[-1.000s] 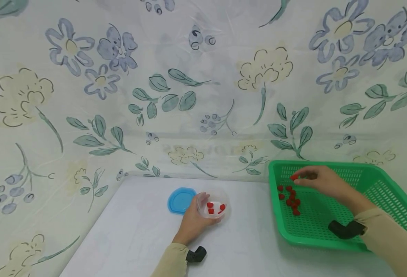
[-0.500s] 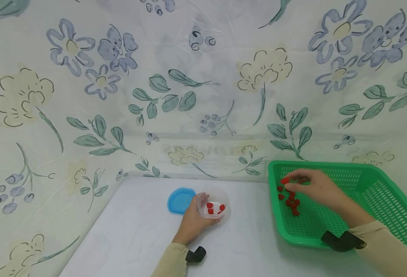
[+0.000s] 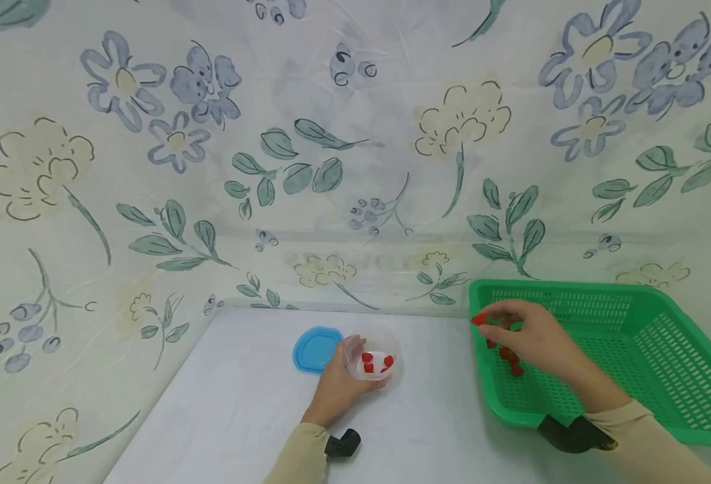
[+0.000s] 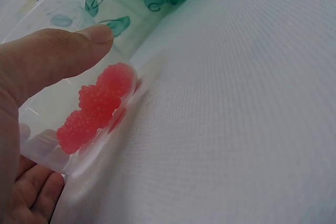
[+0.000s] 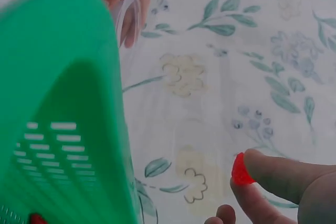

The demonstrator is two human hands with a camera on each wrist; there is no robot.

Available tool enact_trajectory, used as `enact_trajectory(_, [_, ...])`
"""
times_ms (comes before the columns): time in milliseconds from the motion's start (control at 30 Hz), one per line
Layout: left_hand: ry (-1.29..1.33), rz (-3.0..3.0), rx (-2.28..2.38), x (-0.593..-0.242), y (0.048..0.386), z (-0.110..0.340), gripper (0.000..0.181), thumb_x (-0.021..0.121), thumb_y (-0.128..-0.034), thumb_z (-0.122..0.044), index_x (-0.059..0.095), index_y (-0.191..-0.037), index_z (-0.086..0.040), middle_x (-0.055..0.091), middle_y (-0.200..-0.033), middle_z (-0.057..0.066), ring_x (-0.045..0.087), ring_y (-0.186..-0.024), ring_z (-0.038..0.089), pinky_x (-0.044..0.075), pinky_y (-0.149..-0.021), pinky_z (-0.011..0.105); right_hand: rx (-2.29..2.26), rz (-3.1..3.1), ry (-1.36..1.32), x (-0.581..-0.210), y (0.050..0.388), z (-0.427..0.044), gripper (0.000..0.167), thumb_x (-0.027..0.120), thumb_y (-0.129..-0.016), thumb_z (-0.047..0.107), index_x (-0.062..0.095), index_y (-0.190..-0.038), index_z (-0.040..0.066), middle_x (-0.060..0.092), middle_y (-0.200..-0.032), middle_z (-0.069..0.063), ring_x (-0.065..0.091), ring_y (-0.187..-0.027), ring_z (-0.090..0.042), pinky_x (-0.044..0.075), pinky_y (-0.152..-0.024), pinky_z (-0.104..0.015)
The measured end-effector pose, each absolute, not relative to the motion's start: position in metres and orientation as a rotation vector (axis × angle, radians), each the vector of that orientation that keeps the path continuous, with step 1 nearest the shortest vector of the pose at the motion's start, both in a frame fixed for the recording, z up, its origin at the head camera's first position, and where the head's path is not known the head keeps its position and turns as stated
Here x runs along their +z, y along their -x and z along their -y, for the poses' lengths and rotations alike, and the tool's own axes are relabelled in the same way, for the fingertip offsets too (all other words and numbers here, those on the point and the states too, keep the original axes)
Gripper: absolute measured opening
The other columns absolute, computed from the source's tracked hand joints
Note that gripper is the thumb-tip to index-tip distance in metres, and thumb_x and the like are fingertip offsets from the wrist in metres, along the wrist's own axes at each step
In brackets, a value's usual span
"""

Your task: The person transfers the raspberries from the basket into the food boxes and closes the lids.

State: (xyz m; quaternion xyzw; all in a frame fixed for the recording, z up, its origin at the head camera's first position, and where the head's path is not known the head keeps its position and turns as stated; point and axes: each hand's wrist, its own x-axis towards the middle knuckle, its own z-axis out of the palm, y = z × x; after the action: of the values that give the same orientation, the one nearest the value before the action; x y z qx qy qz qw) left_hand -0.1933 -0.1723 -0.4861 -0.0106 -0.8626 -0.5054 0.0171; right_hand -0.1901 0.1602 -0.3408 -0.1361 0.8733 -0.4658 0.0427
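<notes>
In the head view my left hand (image 3: 339, 388) grips a clear plastic cup (image 3: 386, 343) on the table. Several red raspberries (image 4: 97, 106) lie in the bottom of the cup, seen through its wall in the left wrist view. My right hand (image 3: 533, 336) pinches one raspberry (image 5: 242, 170) between thumb and finger, over the left rim of the green basket (image 3: 488, 396). Below that hand, several more raspberries (image 3: 510, 356) lie in the basket's left part, some hidden behind the fingers.
A blue lid (image 3: 316, 349) lies on the white table (image 3: 234, 403), just left and behind the cup. Flower-patterned cloth (image 3: 355, 202) covers the wall at the back and left. The basket's raised rim stands between the right hand and the cup.
My right hand has moved left inside the basket with the pinched raspberry, reaching the left rim. The left hand and cup have stayed in place.
</notes>
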Motion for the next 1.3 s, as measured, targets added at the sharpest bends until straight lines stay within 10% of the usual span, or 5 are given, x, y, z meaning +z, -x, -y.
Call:
enact_trajectory(167, [0.028,2.682,-1.567,-0.487,0.194,0.172,0.097,0.092,-0.0688,-0.044,0.04,-0.146,-0.016,0.055,-0.145,0.0,0.046,-0.138,0.027,0.041,-0.109,0.056,-1.461,-2.67,0.393,-0.343,0.185,-0.148,0.029,0.072,-0.094,0.027,0.07,-0.117,0.01,0.06,-0.088,-0.01,0.04,-0.041,-0.019,0.043,-0.04,-0.034])
enact_trajectory(433, [0.024,2.676,-1.563,-0.488,0.195,0.174,0.097,0.092,-0.0686,-0.042,0.041,-0.146,-0.015,0.055,-0.144,0.0,0.046,-0.138,0.028,0.04,-0.11,0.057,-1.451,-2.78,0.46,-0.35,0.181,-0.123,0.023,0.074,-0.092,0.027,0.074,-0.11,0.012,0.066,-0.11,-0.005,0.058,-0.093,-0.02,0.051,-0.066,-0.032])
enact_trajectory(1300, [0.017,2.667,-1.57,-0.489,0.196,0.172,0.099,0.092,-0.0674,-0.048,0.04,-0.147,-0.017,0.055,-0.144,0.001,0.047,-0.136,0.029,0.045,-0.105,0.056,-1.447,-3.004,0.442,-0.378,0.177,-0.048,0.019,0.08,-0.086,0.018,0.076,-0.104,0.015,0.066,-0.102,-0.007,0.06,-0.09,-0.024,0.051,-0.067,-0.032])
